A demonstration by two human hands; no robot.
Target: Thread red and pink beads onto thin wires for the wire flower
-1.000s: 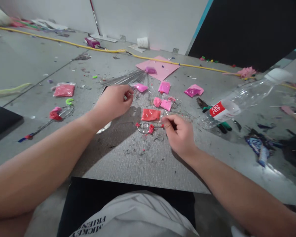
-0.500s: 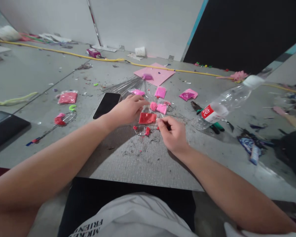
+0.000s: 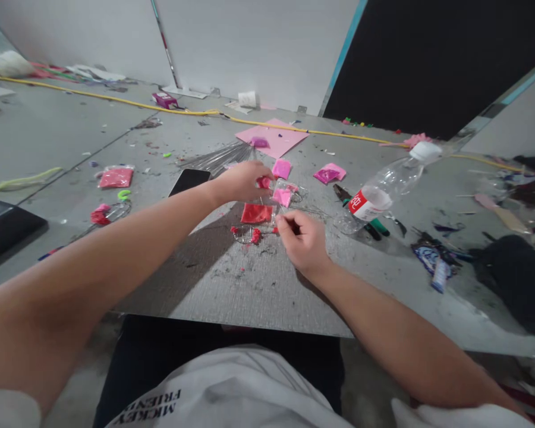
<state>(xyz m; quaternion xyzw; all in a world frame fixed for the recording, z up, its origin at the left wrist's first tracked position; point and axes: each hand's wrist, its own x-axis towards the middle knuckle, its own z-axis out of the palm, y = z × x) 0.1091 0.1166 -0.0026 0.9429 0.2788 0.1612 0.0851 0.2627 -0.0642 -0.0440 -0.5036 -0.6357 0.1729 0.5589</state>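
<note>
1. Above the table, the left hand is curling narrowly at a red lump; grip unclear.
2. Beside the red packet, the right hand is pinching the wire frame's end.
3. The shirt is showing "MICKEY", "FRIEND"; the bottle is bearing a red-white label.

Pale shirt (black lettering), short white sleeves, dark trousers.

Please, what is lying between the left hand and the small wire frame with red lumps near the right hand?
In the head view, the red packet lies between the left hand and the wire frame.
</note>
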